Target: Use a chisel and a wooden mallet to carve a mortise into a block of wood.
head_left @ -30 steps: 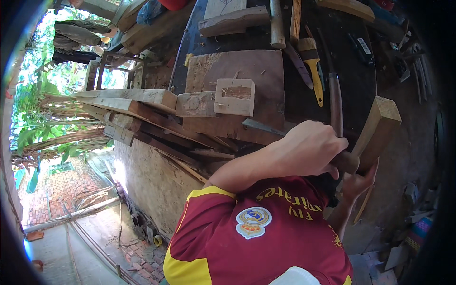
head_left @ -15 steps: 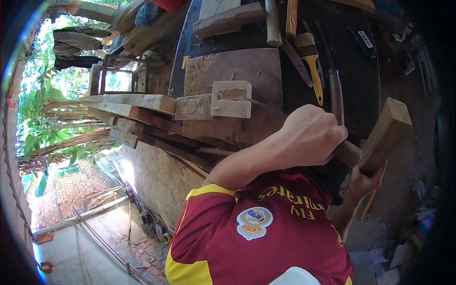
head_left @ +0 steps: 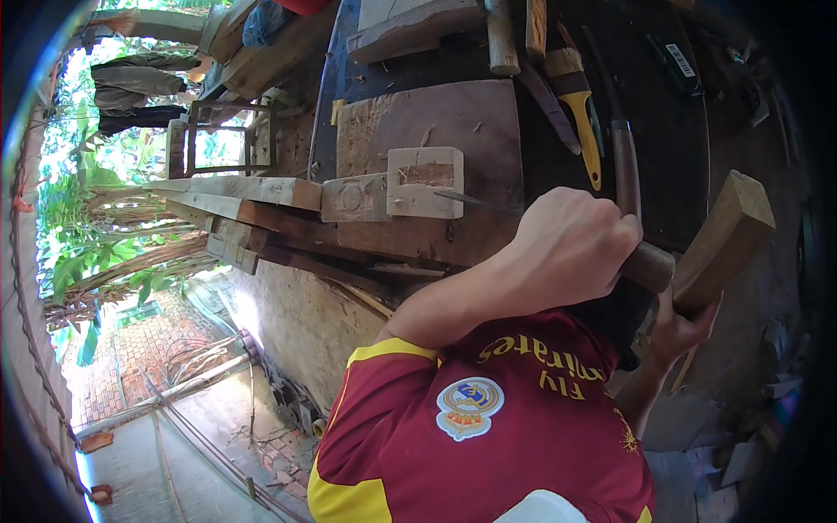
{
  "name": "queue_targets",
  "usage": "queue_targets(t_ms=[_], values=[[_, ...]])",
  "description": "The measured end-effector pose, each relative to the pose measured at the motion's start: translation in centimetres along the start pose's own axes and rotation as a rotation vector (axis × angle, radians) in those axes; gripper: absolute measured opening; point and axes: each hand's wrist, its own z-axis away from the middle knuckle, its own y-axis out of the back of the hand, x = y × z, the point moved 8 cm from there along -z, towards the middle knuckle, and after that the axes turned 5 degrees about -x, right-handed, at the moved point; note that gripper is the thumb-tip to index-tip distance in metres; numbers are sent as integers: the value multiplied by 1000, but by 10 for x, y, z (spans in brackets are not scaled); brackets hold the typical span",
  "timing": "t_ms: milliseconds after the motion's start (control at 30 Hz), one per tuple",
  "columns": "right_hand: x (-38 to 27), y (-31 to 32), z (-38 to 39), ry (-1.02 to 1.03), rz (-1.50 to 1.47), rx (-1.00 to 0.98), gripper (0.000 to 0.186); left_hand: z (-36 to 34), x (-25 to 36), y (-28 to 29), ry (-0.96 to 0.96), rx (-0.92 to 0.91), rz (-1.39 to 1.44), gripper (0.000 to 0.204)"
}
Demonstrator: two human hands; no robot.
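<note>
Left hand (head_left: 575,237): fist, fingers curled tight round the chisel (head_left: 649,266). Handle butt sticks out on the fist's right side, blade runs out to the left; the fist hides the part between. Tip sits over the face of the pale block (head_left: 425,206), at the lower right of its rectangular recess. Can't tell if the tip touches.

Pale block is on the brown board (head_left: 475,118), on the dark bench (head_left: 658,166), with a wood offcut (head_left: 354,199) just left of it. Recess has rough, splintery wood in it.

Right hand (head_left: 684,331): partly closed round the lower end of the squared billet (head_left: 725,235), which tilts up and right. Some fingers hidden. Billet is right beside the chisel butt; contact unclear.

Beyond the fist on the bench: yellow-handled brush (head_left: 582,131), and right of it a tool with a brown wooden handle (head_left: 625,170). Long beams (head_left: 279,192) lie left of the offcut.
</note>
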Motion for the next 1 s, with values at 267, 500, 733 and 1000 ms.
queue_targets(t_ms=[267,500,733,1000], values=[[-4,0,-1,-39,-35,-4,72,-3,1,0,-6,47,-1,22],[-1,0,-3,-14,-68,-16,68,-5,1,0,3,70,-8,21],[-3,0,-4,12,-78,-11,65,-6,3,0,-6,88,1,20],[-2,3,-4,-18,-20,5,68,-6,1,-1,14,90,22,22]])
